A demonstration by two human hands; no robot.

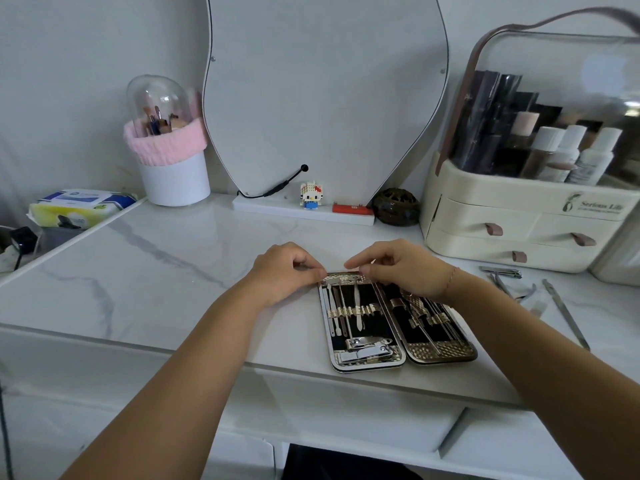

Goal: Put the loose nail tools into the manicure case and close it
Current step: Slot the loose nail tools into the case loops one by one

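Note:
The manicure case [367,365] lies open on the marble table, both halves flat, with several metal tools strapped inside. My left hand [284,275] has its fingers curled and pinches the case's far left corner. My right hand [401,268] hovers over the far edge and pinches the top end of a thin tool [358,306] lying in the left half. Loose tools lie to the right of the case: a nail clipper [504,271], nippers [519,292] and a long file [568,315].
A cream cosmetic organiser [519,216] with drawers stands at the back right, close to the loose tools. A mirror [322,98], a small figurine [310,195] and a dark round ornament [396,206] line the back. A brush holder [169,157] stands back left.

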